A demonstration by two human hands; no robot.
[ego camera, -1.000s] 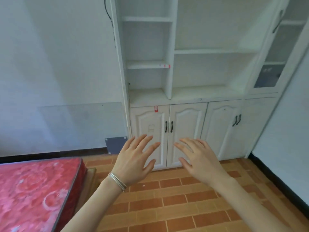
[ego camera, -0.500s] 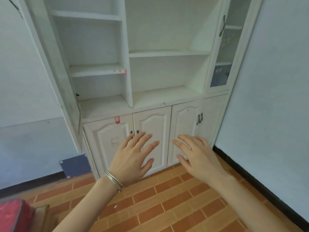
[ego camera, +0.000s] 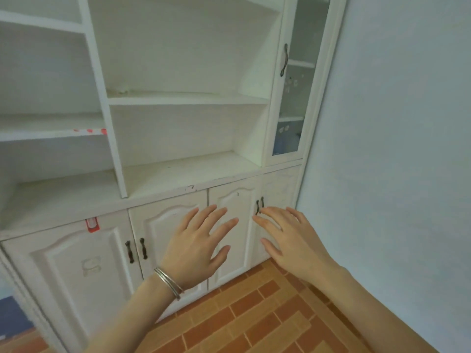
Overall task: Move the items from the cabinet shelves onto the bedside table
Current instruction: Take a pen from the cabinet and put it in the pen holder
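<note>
You've swung right and stepped in: the bed's gone from view, and the white cabinet (ego camera: 178,123) now fills the frame from 9 to 1 o'clock, w/ blue wall at 3. That puts you at the shelves, but there's nothing on them to grab. Open shelves (ego camera: 188,99) at 12 look bare, ditto the lower ledge (ego camera: 183,171) at center. Glass-door compartment (ego camera: 293,98) at 1 o'clock: something blue-ish low inside, plus small pale bits, too blurred to name. Lower doors (ego camera: 165,238) closed, contents hidden. Bench isn't in frame. My read: items are either behind the glass or already cleared. Left hand (ego camera: 196,248) at 6, bracelet (ego camera: 169,282) on wrist, fingers spread wide, empty. Right hand (ego camera: 293,240) at 5, fingers wide too, holding nothing, just near the dark handles (ego camera: 259,206).
</note>
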